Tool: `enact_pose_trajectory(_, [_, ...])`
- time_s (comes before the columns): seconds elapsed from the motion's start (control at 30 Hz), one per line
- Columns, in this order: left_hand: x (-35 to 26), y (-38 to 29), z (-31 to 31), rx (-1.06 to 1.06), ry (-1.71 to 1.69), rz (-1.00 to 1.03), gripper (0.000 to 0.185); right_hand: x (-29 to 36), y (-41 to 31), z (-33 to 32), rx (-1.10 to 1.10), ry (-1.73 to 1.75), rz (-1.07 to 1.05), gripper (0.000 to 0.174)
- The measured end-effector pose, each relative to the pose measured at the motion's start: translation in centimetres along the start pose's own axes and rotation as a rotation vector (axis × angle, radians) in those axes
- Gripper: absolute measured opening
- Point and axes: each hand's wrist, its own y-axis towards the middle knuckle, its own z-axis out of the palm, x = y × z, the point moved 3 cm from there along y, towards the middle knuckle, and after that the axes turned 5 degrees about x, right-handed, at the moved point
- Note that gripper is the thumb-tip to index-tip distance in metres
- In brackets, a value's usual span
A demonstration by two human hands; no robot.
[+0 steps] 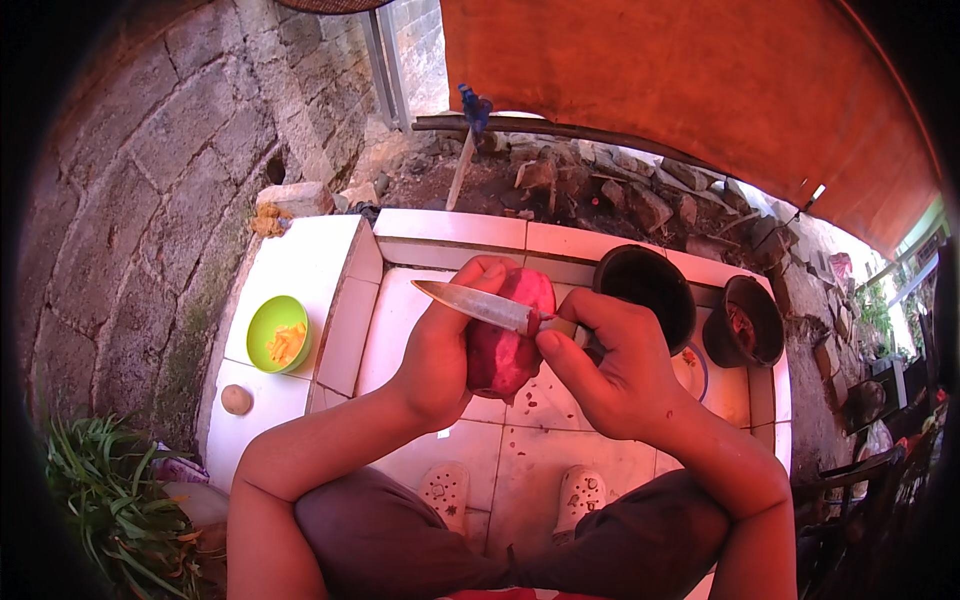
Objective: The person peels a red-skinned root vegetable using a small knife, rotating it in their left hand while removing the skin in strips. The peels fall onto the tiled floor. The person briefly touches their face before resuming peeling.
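Note:
My left hand (pixel 442 345) is closed around a large dark red-purple root or fruit (pixel 502 360), whose surface shows brighter pinkish-red strips. My right hand (pixel 626 364) grips the handle of a kitchen knife (pixel 480 304). The blade lies across the front of the purple piece and points left, with a dark red scrap stuck near its handle end. Below my hands, small dark red bits are scattered on the white tiled floor (pixel 465 457). Part of the knife's handle is hidden by my right fingers.
On the tiled ledge at left stand a green bowl (pixel 259 334) of orange-yellow pieces and a round brownish item (pixel 236 400). At right are a black bucket (pixel 641 262), a smaller dark bucket (pixel 724 337) with reddish contents, and a partly hidden plate (pixel 690 371). A tap (pixel 474 109) stands beyond the ledge.

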Motion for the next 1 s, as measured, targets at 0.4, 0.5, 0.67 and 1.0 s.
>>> enact_pose_trajectory(0.4, [0.38,0.14,-0.22,0.004,0.006,-0.012,0.040,-0.04,0.14,0.17,-0.002,0.000,0.007,0.036])
enact_pose_trajectory(0.5, [0.51,0.19,-0.49,0.008,-0.001,-0.014,0.041,-0.27,0.14,0.26,0.002,-0.005,0.004,0.035])
enact_pose_trajectory(0.67, [0.72,0.32,-0.65,0.001,0.009,-0.049,0.041,-0.36,0.07,0.24,0.023,-0.010,0.040,0.036])
enact_pose_trajectory(1.0, [1.00,0.38,-0.65,-0.025,0.036,-0.069,0.044,-0.60,0.10,0.29,0.065,-0.027,0.063,0.035])
